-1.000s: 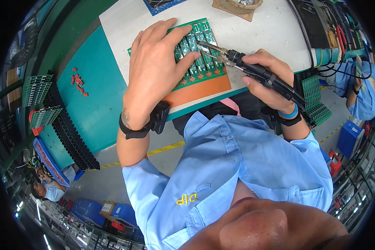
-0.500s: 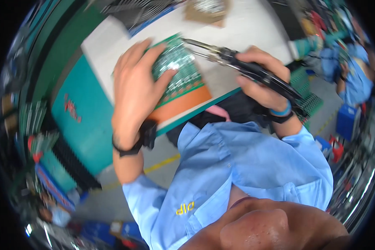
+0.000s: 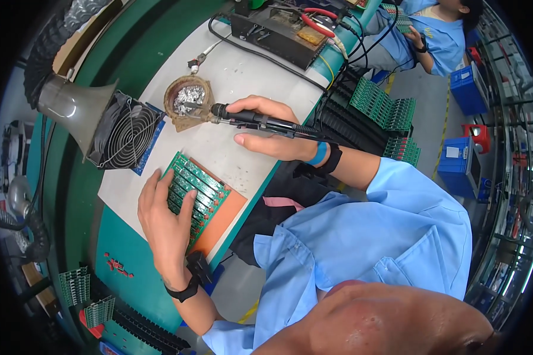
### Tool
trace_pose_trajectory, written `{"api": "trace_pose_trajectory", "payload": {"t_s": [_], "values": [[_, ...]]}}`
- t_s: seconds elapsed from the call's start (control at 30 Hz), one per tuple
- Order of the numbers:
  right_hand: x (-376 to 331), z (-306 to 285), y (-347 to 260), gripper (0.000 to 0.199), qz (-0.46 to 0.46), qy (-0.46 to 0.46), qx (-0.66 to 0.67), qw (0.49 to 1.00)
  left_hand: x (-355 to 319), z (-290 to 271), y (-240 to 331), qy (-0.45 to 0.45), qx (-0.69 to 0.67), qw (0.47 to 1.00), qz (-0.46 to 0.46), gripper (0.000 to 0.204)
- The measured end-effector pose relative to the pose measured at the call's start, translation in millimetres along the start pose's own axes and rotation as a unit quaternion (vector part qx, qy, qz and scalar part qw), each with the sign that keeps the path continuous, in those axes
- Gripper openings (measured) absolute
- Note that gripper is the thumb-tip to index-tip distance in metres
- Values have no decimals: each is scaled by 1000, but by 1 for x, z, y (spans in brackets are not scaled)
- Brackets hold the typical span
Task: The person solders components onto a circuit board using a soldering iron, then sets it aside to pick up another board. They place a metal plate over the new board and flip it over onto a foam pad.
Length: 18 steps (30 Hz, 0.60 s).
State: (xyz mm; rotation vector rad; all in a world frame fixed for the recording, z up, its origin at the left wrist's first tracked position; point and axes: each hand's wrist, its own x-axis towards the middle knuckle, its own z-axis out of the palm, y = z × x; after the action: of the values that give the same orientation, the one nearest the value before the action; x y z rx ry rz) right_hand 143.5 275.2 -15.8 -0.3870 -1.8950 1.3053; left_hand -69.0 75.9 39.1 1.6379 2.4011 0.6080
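Observation:
My right hand (image 3: 296,149) is wrapped around a black soldering iron (image 3: 251,118) with a thin metal tube alongside. The iron's tip reaches over a brown round bowl (image 3: 170,97) with crumpled silvery metal inside. A green circuit board panel (image 3: 200,200) with rows of small parts lies on an orange pad (image 3: 226,214) near the bench's front edge. Flat against the panel's left side rests my left hand (image 3: 164,232), its fingers spread and the thumb lying across the top. Part of the panel is hidden beneath that hand.
A black fan (image 3: 129,137) and a grey funnel hood (image 3: 77,109) stand left of the bowl. Behind it sits a dark metal box (image 3: 272,38) with cables. Small red parts (image 3: 118,265) lie on the green mat. Racked boards (image 3: 382,106) and another person (image 3: 435,35) are on the right.
The soldering iron has gone from the panel's far edge to the bowl, away from my left hand. My left hand stays on the panel. The view has shifted and turned.

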Motion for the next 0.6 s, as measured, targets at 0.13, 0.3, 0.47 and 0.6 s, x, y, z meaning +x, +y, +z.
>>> {"api": "trace_pose_trajectory", "payload": {"t_s": [0.13,0.3,0.47,0.6], "values": [[1,-1,-1,48,-7,-10,-14,1000,1,-1,-1,-9,3,1000,2,52],[1,-1,-3,46,-11,-17,-20,1000,-3,4,-4,0,-9,1000,5,52],[-2,2,-5,43,-12,-29,-27,999,-6,3,-4,2,-7,1000,4,52],[0,2,-4,41,-31,-20,-30,999,-5,5,-5,16,-17,1000,6,52]]}}
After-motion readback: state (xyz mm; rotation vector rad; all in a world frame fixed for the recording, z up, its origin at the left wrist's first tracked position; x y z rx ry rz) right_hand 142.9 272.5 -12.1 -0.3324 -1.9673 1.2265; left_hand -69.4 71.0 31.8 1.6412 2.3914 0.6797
